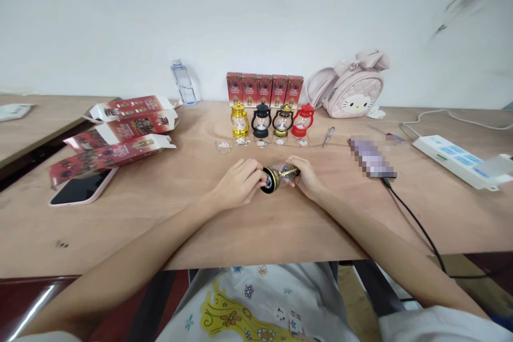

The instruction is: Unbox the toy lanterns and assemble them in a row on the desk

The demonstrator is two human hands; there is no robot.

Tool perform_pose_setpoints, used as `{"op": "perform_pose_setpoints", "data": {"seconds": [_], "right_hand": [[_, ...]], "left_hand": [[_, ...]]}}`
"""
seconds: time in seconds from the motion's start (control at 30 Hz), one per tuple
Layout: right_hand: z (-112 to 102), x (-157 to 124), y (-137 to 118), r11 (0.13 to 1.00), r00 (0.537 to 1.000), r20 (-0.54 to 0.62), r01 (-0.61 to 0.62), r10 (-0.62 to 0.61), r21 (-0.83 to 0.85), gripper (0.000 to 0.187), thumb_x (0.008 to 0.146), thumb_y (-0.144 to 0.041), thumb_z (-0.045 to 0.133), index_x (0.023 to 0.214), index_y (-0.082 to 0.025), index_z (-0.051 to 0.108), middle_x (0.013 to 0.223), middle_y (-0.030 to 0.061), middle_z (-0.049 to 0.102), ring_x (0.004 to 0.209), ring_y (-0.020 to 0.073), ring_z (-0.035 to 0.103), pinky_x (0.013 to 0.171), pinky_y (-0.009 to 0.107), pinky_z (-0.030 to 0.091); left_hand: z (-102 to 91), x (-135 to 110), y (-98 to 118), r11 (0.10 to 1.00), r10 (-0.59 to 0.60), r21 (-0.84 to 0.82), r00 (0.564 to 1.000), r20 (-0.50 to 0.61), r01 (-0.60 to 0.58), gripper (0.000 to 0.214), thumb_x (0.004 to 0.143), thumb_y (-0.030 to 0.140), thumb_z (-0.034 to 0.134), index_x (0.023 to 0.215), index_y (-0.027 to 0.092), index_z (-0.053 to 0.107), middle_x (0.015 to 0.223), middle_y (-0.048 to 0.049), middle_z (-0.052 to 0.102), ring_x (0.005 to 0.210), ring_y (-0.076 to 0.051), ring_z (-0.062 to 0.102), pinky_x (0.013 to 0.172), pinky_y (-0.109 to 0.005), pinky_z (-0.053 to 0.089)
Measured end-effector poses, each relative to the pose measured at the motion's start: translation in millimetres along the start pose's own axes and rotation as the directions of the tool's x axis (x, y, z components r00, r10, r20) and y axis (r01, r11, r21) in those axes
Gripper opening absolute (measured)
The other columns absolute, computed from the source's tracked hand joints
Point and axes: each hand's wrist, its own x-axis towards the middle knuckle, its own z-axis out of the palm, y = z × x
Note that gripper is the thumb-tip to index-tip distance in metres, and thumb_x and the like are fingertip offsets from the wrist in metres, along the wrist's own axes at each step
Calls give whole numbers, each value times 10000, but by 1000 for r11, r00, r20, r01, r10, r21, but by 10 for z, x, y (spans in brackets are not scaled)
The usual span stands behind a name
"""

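Observation:
Between my two hands a small black and gold lantern [279,175] lies on its side above the table, its round base turned to the left. My left hand [241,181] is closed with its fingertips at the base. My right hand [305,177] wraps the other end of the lantern. Behind them stand a gold lantern [240,122], a black lantern [262,122], a dark bronze lantern [282,123] and a red lantern [302,122], all upright in a row. Small clear pieces with white bits [262,143] lie in front of that row.
Several red boxes [264,90] stand against the wall. Flattened red cartons [116,133] and a phone [82,189] lie at left. A water bottle [184,83], a pink bag [355,91], a screwdriver [329,136], a charging phone [372,157] and a power strip [457,160] are also on the table.

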Motion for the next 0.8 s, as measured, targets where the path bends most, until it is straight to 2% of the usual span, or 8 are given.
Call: {"op": "perform_pose_setpoints", "data": {"seconds": [0.2, 0.4, 0.63, 0.8], "right_hand": [[8, 0, -6, 1000, 1000, 6, 10, -10, 7, 184, 617, -296, 606, 541, -184, 481, 478, -31, 533, 349, 81, 468, 258, 164, 282], [2, -4, -19, 1000, 1000, 11, 0, 0, -12, 162, 619, -286, 592, 554, -181, 486, 494, -24, 541, 358, 89, 484, 261, 172, 292], [-5, 2, -11, 1000, 1000, 12, 4, -4, -18, 172, 652, -281, 597, 571, -184, 480, 513, -17, 561, 359, 83, 471, 263, 175, 297], [-20, 16, 3, 999, 1000, 14, 5, -5, -33, 190, 662, -288, 604, 574, -183, 472, 523, -15, 555, 362, 83, 479, 271, 172, 307]], "left_hand": [[20, -27, -17, 1000, -10, 8, 1000, -11, 10, 151, 952, 237, 410, 903, 170, 536, 849, -55, 605, 720, -140, 508, 649, -275, 374], [15, -19, -21, 1000, -5, -25, 999, -36, 4, 136, 945, 232, 440, 878, 166, 538, 832, -47, 611, 710, -131, 507, 638, -263, 371], [3, -10, -30, 999, -29, -32, 999, 30, 30, 184, 959, 255, 405, 860, 165, 532, 814, -47, 608, 726, -136, 526, 653, -271, 375], [-8, 8, -36, 1000, -4, -7, 1000, 21, 4, 157, 954, 234, 411, 855, 166, 512, 808, -41, 593, 706, -134, 507, 643, -263, 370]]}}
